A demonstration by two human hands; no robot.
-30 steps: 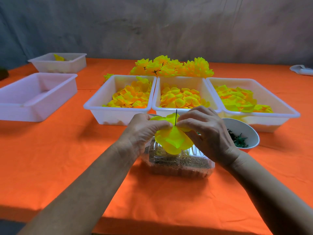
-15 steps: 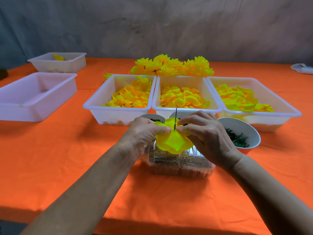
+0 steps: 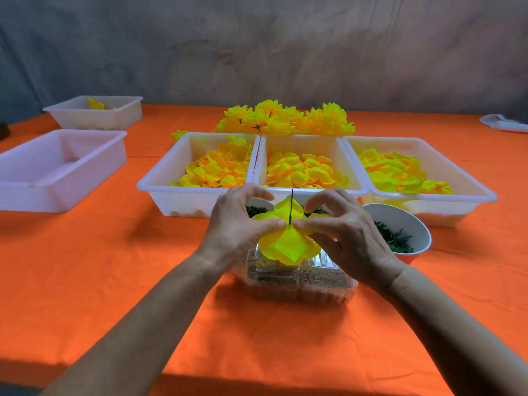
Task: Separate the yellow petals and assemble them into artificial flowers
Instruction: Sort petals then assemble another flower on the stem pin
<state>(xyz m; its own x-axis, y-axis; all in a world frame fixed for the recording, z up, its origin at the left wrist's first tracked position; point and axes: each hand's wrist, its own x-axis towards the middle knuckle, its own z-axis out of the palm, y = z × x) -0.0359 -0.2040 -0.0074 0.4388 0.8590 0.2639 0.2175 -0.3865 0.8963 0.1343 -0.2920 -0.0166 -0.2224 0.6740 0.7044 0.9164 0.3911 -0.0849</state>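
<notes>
The left hand [image 3: 238, 224] and right hand [image 3: 340, 228] both pinched the yellow petals [image 3: 290, 244] around a thin black stem [image 3: 291, 205]. The petals hid the stem's lower end and part of the clear plastic box [image 3: 297, 284] beneath.

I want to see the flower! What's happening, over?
Left hand and right hand pinching yellow petals on thin stem. Nothing in the way.

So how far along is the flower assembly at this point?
Done: a pile of finished yellow flowers lies behind the trays. In hand: the left hand and right hand pinch a petal layer threaded on a thin black stem. Left: the three petal trays remain well stocked.
</notes>
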